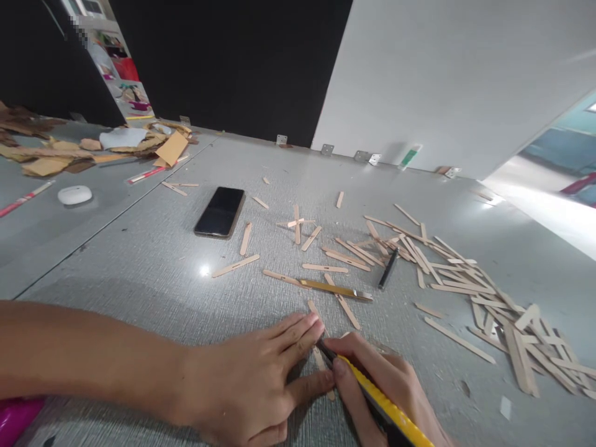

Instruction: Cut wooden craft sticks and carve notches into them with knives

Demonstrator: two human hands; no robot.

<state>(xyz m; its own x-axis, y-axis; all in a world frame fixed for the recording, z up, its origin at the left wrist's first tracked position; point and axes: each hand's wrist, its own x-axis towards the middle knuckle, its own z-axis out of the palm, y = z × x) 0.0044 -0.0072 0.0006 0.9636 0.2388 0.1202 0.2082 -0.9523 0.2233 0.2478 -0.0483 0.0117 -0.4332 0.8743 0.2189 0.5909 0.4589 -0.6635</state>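
My left hand [251,379] lies flat on the table with its fingers stretched out, pressing a wooden craft stick [318,358] against the surface. The stick's far end shows past my fingertips, and its near end by my thumb. In my right hand [372,372] is a yellow and black utility knife [372,394], gripped like a pen. Its tip meets the stick between my left fingers and thumb; the cut itself is too small to make out. Just beyond lie a slim yellow cutter [335,289] and another craft stick [343,302].
A heap of craft sticks [521,347] spreads along the right. A black pen-like tool [388,268] lies among loose sticks. Farther off are a phone [220,212], a white earbud case [75,195] and torn cardboard [60,155]. Black and white panels [419,81] stand behind, with metal brackets at their base.
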